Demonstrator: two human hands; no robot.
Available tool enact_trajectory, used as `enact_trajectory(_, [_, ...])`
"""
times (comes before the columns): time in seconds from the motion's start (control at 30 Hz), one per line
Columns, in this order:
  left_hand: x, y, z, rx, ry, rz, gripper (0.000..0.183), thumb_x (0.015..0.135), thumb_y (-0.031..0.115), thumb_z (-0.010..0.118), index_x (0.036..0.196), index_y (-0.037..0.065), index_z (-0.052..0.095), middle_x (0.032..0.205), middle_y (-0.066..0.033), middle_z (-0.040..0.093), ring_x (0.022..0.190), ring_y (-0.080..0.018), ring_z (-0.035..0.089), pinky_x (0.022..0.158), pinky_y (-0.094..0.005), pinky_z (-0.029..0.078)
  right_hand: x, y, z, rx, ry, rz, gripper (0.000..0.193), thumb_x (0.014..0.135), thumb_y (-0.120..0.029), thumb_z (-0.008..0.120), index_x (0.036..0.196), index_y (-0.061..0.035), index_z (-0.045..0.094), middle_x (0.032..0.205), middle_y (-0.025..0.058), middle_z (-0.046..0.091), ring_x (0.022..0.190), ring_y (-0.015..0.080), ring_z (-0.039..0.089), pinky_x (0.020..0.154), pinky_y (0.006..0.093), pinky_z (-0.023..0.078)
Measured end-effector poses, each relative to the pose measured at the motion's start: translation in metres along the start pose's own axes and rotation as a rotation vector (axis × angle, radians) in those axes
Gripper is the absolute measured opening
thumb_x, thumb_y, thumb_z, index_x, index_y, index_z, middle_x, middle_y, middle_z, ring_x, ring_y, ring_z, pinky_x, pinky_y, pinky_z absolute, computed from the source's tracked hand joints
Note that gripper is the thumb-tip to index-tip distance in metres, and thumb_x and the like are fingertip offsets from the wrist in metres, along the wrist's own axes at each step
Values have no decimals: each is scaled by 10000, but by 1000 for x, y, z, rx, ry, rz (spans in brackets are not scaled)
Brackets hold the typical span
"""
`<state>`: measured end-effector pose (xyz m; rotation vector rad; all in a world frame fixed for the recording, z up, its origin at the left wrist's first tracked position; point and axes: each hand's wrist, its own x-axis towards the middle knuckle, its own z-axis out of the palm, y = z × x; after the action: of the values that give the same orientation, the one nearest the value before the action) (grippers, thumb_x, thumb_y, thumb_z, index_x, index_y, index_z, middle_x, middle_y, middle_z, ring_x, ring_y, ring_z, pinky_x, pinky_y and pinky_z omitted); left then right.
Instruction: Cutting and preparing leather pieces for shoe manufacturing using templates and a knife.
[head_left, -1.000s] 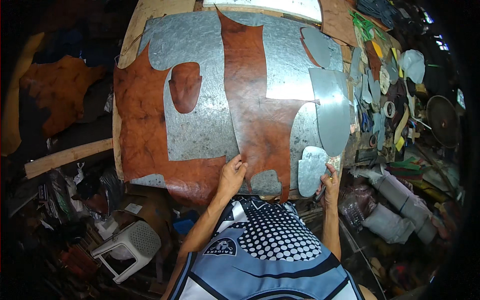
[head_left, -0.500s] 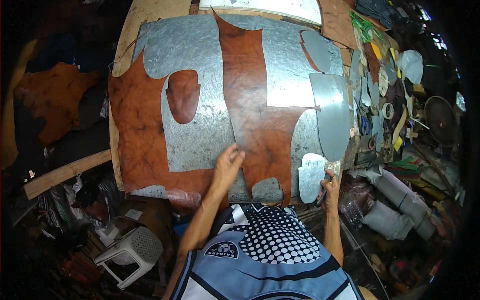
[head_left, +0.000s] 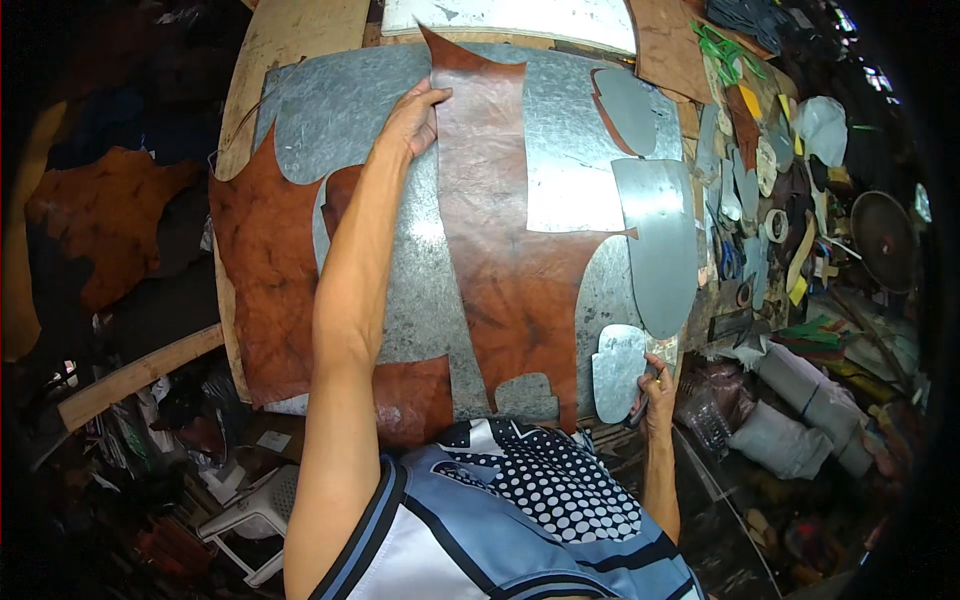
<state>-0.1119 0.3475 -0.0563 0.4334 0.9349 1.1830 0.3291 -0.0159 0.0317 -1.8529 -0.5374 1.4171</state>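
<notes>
My left hand [head_left: 412, 118] reaches far across the board. Its thumb lies over the left edge of a long brown leather piece [head_left: 500, 270], near its pointed top, with the fingers curled at that edge. At the lower right, my right hand [head_left: 657, 393] grips a small silver metal template [head_left: 618, 375] by its right side. Something dark shows beneath those fingers, too hidden to name. A second brown leather piece [head_left: 265, 280] lies at the left. My left forearm covers most of a small cut leather shape [head_left: 340, 195].
A grey metal sheet [head_left: 335, 95] covers the wooden table. Large grey oval template [head_left: 655, 250] and a smaller one [head_left: 628, 110] lie at its right. Scraps, a tape roll [head_left: 775, 224] and tools crowd the right end. A plastic stool [head_left: 255, 515] stands lower left.
My left hand has moved from the middle of the long leather piece up to its far left edge. A pale sheen now covers the upper leather. My right hand still holds the template, slightly lower.
</notes>
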Motion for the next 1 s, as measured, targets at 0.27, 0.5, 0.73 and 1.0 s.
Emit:
enact_trajectory(0.27, [-8,9,-1,-190,-149,-22,400,916,8,543,1302,7,436,1200,-107,595,1133,-219,586,970,-381,494,-3,2,-4,-24,-17,24,435,832,-124,627,1241,-33,512,677,-36,515,415,56,453,374,196,407])
enact_trajectory(0.5, [-2,5,-3,-99,-171,9,318,940,45,499,1256,20,484,1233,-85,595,1127,-215,597,989,-383,482,6,13,-10,-125,-43,-44,446,833,-184,664,1230,-36,527,724,-40,529,460,42,456,398,185,395])
enact_trajectory(0.73, [37,3,-39,311,-62,208,548,934,146,547,1451,81,378,1414,-225,454,1298,-295,458,1121,-451,313,6,-2,1,-11,-77,-30,443,857,-122,650,1267,-32,509,665,-21,528,440,65,465,386,203,394])
enact_trajectory(1.0, [-73,-77,33,1977,465,985,583,893,119,595,1423,-5,387,1405,-295,426,1271,-412,451,1073,-459,360,-3,4,-2,11,-69,-49,463,849,-79,624,1290,-23,492,667,-18,537,459,71,485,388,217,422])
